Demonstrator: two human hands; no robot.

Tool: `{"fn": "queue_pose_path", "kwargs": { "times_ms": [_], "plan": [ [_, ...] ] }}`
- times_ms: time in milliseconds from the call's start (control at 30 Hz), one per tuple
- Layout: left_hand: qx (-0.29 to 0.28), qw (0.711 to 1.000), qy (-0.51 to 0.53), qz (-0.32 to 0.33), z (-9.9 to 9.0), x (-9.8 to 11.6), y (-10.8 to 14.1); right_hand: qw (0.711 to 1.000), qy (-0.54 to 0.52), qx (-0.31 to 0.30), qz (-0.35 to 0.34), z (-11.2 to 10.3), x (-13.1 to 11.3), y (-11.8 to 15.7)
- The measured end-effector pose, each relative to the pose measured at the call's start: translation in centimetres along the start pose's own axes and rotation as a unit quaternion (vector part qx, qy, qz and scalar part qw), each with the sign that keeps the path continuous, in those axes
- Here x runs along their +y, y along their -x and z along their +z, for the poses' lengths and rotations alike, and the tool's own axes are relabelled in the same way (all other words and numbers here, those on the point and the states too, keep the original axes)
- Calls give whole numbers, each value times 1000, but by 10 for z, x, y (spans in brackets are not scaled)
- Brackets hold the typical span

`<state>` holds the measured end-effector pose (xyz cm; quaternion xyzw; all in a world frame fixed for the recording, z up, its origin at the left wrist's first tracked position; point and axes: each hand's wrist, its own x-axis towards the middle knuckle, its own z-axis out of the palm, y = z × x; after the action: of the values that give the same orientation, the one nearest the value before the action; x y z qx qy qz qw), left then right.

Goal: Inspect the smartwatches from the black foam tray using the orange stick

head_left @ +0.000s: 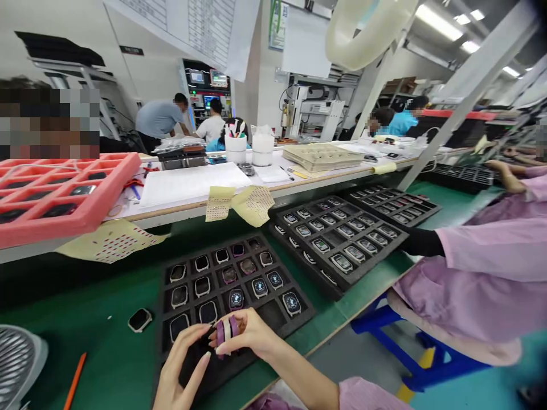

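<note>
My right hand (250, 336) grips a small stack of watch cases (227, 335), purple and whitish, seen edge-on between thumb and fingers. Close by on the left is my left hand (182, 364), its thumb and fingers spread with nothing visible between them. Both hands are over the near part of a black foam tray (269, 313). Smart watches without straps lie in its compartments, among them a lit watch (292, 303) and a dark-screened watch (208, 312). A loose watch (140, 320) lies on the green bench left of the tray.
More black watch trays (342, 245) stand stacked to the right, beside a co-worker's pink sleeve (491, 250). An orange pen (75, 380) and a grey fan-like grille (19, 364) lie left. On the shelf above are a pink foam tray (115, 188) and white cups (236, 148).
</note>
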<state>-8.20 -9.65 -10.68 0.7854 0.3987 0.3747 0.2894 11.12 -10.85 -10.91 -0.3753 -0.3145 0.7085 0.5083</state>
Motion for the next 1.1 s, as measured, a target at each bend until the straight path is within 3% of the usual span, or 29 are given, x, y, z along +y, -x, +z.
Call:
{"fn": "queue_pose_path", "kwargs": {
  "times_ms": [133,267,400,633,800,1100],
  "plan": [
    [0,1000,-11,14,7,11,1,1000,7,-7,3,0,-1,0],
    [-33,992,-67,103,13,7,-3,1000,18,-16,-3,2,-8,2],
    [-20,979,-101,177,15,-6,-9,1000,22,-11,9,2,-11,2],
    [-18,974,-116,195,15,-10,-12,998,5,-66,-9,-4,-3,-1],
    [-13,969,-124,213,16,-13,-13,996,4,-85,-6,-2,-9,4],
    [-12,963,-147,227,16,-15,-13,996,17,-83,-9,-5,-6,2]
  ]
}}
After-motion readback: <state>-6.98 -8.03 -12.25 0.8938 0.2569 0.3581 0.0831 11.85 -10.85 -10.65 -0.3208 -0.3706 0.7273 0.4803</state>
